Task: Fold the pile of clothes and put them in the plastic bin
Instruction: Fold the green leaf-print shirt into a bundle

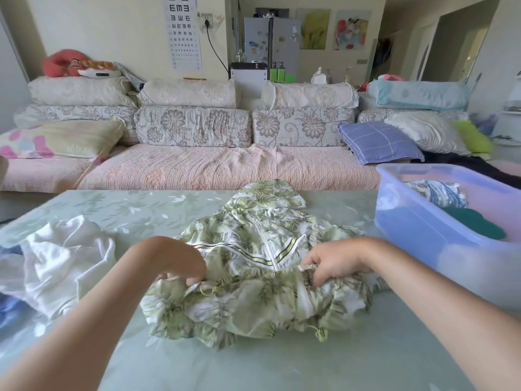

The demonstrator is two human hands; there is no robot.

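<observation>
The jacket (253, 238), green leaf print with its zip facing up, lay in the middle of the worktop (127, 210), hood at the far end toward the sofa (197, 167) and gathered hem at the near end. That lay probably suited folding, since the whole front showed and the hem was closest to the person. Both hands held that hem, one on each side of the zip. The left hand (174, 261) was curled knuckles-up, its fingers (194, 279) tucked under and pinching a bunch of cloth. The right hand (335, 261) pinched the puckered hem band between thumb and fingers (318, 273). Gripping two points well apart likely let the person draw the crumpled edge straight, or lift it to turn it up toward the hood. The near part was rumpled and the sleeves were not laid out, so I judged the fold barely begun. The bin (423, 221) stood on the right of the worktop, near the right arm, with a patterned piece (439, 193) and a dark green piece (476, 222) already inside, so a short reach would do. On the left a white shirt (64, 258) lay crumpled over something blue (8, 309), seemingly the pile waiting its turn.
</observation>
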